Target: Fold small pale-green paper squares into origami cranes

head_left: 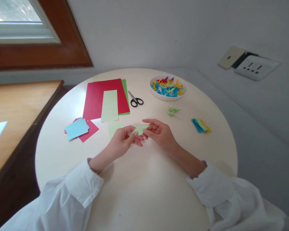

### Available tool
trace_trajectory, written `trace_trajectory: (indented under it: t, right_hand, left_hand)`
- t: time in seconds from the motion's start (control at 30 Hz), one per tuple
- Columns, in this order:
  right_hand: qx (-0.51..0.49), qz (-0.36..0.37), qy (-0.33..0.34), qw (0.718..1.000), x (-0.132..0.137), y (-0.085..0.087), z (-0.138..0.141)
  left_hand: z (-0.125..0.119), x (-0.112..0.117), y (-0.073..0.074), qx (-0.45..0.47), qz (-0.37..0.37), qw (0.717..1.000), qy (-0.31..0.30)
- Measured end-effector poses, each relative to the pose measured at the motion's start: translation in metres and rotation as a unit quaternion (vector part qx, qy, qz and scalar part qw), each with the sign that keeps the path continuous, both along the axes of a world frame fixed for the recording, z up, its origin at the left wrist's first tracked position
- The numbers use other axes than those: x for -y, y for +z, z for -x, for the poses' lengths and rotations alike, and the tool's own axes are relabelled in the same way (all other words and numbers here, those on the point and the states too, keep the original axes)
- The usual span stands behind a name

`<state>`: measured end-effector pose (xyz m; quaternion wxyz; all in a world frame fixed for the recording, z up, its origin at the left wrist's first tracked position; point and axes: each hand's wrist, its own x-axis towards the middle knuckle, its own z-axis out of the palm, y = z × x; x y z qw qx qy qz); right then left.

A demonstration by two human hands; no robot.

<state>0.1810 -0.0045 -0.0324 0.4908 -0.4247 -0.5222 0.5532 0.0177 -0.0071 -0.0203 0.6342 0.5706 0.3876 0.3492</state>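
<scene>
A small folded piece of light green paper (140, 130) is held between my two hands above the middle of the round table. My left hand (122, 139) pinches its left end, thumb on top. At the right end, my right hand (162, 133) grips it between thumb and fingers, with the index finger stretched out over the far side. Just beyond my left hand lies a light green paper square (115, 129), partly hidden by that hand. Several light green folded paper cranes (173, 111) sit in a little heap beyond my right hand.
Scissors (135, 101) with black handles lie beside red sheets (93, 99) and a light green strip (110, 106). Blue and red squares (77, 129) are stacked at left. A white dish (168, 97) of colourful cranes stands at the back; folded strips (200, 125) lie at right.
</scene>
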Motion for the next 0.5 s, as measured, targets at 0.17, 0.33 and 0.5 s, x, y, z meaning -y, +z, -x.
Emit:
trace_trajectory:
  t: [0.17,0.33,0.5]
  right_hand:
    - [0.012,-0.008,-0.01,1.0,0.0011,0.001,0.001]
    - [0.017,-0.003,-0.01,1.0,0.0016,0.0016,0.002]
    - [0.025,-0.004,0.001,1.0,0.0014,0.0,0.0021]
  left_hand:
    - [0.0,0.0013,0.0048,0.01,0.033,0.999,0.008]
    - [0.0008,0.0017,0.0059,0.015,0.057,0.998,0.001]
    - [0.0006,0.0005,0.0047,-0.026,0.02,0.999,0.004]
